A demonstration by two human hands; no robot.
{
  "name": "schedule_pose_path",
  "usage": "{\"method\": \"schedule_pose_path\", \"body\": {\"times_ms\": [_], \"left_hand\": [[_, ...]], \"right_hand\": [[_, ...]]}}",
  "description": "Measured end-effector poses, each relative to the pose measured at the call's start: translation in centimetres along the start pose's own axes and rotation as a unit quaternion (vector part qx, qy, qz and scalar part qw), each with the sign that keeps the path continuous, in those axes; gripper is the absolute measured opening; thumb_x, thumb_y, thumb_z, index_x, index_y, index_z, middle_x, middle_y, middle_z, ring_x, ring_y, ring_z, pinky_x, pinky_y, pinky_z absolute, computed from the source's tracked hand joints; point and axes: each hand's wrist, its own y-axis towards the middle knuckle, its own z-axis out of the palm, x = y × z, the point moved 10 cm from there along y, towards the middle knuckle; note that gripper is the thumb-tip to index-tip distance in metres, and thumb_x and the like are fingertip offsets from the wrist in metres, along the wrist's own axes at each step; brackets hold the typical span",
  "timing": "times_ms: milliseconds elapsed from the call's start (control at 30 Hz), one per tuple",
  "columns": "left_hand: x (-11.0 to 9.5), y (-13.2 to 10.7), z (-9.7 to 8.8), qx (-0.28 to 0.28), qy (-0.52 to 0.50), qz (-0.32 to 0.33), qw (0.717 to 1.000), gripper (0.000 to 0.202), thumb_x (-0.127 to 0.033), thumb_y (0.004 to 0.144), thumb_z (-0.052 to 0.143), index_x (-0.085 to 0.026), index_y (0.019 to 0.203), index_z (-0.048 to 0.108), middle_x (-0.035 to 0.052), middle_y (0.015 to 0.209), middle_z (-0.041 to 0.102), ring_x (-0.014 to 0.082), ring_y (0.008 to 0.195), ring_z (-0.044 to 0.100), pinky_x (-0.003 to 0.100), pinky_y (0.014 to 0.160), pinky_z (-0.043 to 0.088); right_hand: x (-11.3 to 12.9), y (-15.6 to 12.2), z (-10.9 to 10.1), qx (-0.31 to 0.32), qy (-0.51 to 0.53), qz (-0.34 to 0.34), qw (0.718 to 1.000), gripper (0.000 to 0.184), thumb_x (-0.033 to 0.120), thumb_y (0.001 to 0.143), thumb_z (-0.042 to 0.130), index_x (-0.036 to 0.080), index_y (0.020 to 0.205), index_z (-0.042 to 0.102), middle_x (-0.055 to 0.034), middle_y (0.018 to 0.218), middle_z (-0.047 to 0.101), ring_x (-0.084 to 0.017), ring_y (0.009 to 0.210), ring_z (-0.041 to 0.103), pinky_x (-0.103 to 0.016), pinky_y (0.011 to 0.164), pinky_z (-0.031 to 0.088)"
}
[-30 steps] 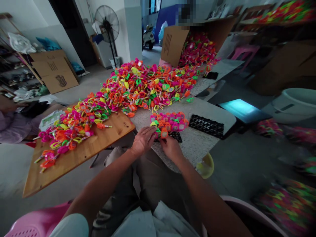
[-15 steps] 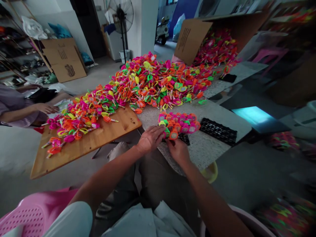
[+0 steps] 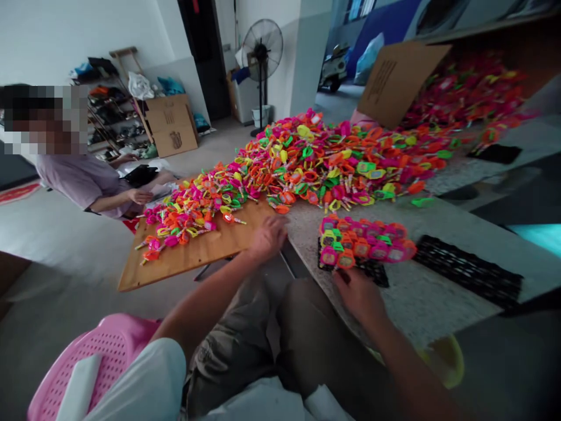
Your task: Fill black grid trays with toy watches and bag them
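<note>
My left hand [image 3: 268,237] hovers by the right end of the wooden board, somewhat blurred, fingers loosely apart with nothing visible in them. At the near edge of the stone-topped table, my right hand [image 3: 357,292] has its thumb and fingertips drawn together just below an orange toy watch [image 3: 345,258]. What lies between those fingertips is hidden. That watch belongs to a block of pink, orange, yellow and green toy watches [image 3: 370,238] set in rows on a black grid tray [image 3: 377,272]. Beyond both hands rises a big heap of similar toy watches [image 3: 315,158].
A second black grid tray [image 3: 467,272] lies to the right. The wooden board [image 3: 236,234] carries loose watches at left, where another person [image 3: 100,181] sits. A tipped cardboard box [image 3: 390,85] spills watches at the back. A pink stool [image 3: 118,339] stands at my left.
My left hand has left the watches on the tray and moved left toward the wooden board. My right hand stays at the tray's near edge. The view has turned left.
</note>
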Motion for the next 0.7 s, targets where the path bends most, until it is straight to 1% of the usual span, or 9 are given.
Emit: {"method": "schedule_pose_path", "body": {"times_ms": [67,167,233,333,400,467,533,600,700], "left_hand": [[5.5,-0.3,-2.2,0.036,0.100,-0.065,0.992,0.043,-0.011,0.093,0.046,-0.018,0.132,0.061,0.0129,0.136,0.063,0.0251,0.131,0.053,0.047,0.115,0.041],[12.5,-1.7,-4.9,0.119,0.256,-0.155,0.947,0.045,-0.010,0.090,0.050,-0.019,0.132,0.062,0.0155,0.143,0.056,0.0350,0.138,0.042,0.060,0.114,0.033],[14.9,-2.9,-6.0,0.162,0.299,-0.170,0.925,0.038,-0.011,0.089,0.051,-0.019,0.123,0.067,0.0152,0.140,0.058,0.0373,0.137,0.041,0.067,0.116,0.025],[15.1,-4.0,-6.3,0.184,0.304,-0.136,0.925,0.026,-0.014,0.092,0.048,-0.018,0.101,0.072,0.0116,0.120,0.066,0.0336,0.127,0.048,0.066,0.119,0.016],[13.0,-4.2,-5.5,0.186,0.312,-0.068,0.929,0.024,-0.018,0.094,0.048,-0.019,0.100,0.071,0.0099,0.109,0.068,0.0305,0.118,0.053,0.064,0.121,0.014],[9.6,-4.1,-4.2,0.184,0.295,0.000,0.938,0.022,-0.021,0.094,0.051,-0.021,0.104,0.071,0.0086,0.106,0.068,0.0286,0.114,0.056,0.063,0.122,0.012],[4.6,-4.1,-2.6,0.185,0.250,0.077,0.947,0.022,-0.022,0.094,0.054,-0.023,0.109,0.070,0.0079,0.106,0.067,0.0270,0.112,0.057,0.063,0.122,0.015],[-1.5,-4.3,-1.0,0.200,0.193,0.160,0.947,0.022,-0.024,0.096,0.054,-0.024,0.111,0.069,0.0075,0.106,0.066,0.0245,0.106,0.059,0.059,0.119,0.027],[-9.8,-5.2,1.4,0.257,0.158,0.252,0.920,0.020,-0.027,0.098,0.053,-0.021,0.110,0.067,0.0083,0.104,0.064,0.0218,0.092,0.061,0.043,0.094,0.050]], "right_hand": [[0.0,-0.8,-0.4,-0.016,0.039,0.016,0.999,0.034,0.042,0.092,0.049,0.017,0.095,0.070,-0.0122,0.086,0.072,-0.025,0.078,0.066,-0.034,0.074,0.048],[0.6,-2.7,-1.7,-0.080,0.081,0.060,0.992,0.035,0.040,0.092,0.050,0.015,0.106,0.070,-0.0132,0.091,0.073,-0.024,0.079,0.067,-0.035,0.077,0.051],[1.6,-4.0,-2.3,-0.105,0.103,0.078,0.986,0.036,0.038,0.093,0.049,0.014,0.109,0.069,-0.0137,0.095,0.073,-0.023,0.078,0.067,-0.035,0.077,0.052],[3.8,-5.2,-2.4,-0.099,0.128,0.071,0.984,0.031,0.036,0.096,0.048,0.016,0.109,0.068,-0.0118,0.098,0.072,-0.021,0.079,0.066,-0.034,0.077,0.054],[5.3,-5.4,-2.7,-0.092,0.141,0.050,0.984,0.027,0.033,0.097,0.048,0.018,0.110,0.067,-0.0102,0.100,0.071,-0.021,0.083,0.066,-0.034,0.080,0.054],[6.9,-5.3,-3.1,-0.079,0.150,0.023,0.985,0.026,0.030,0.099,0.048,0.019,0.113,0.066,-0.0089,0.099,0.070,-0.020,0.085,0.066,-0.034,0.082,0.054],[8.5,-4.9,-3.5,-0.060,0.145,-0.002,0.988,0.027,0.029,0.099,0.050,0.020,0.121,0.064,-0.0091,0.104,0.068,-0.020,0.087,0.065,-0.034,0.084,0.054],[9.9,-4.7,-3.9,-0.035,0.116,-0.022,0.992,0.033,0.029,0.097,0.055,0.019,0.128,0.060,-0.0107,0.111,0.066,-0.022,0.094,0.065,-0.035,0.087,0.054],[11.3,-4.9,-4.0,0.024,0.044,-0.047,0.998,0.033,0.028,0.096,0.058,0.018,0.127,0.059,-0.0117,0.114,0.063,-0.025,0.106,0.062,-0.037,0.092,0.052]]}}
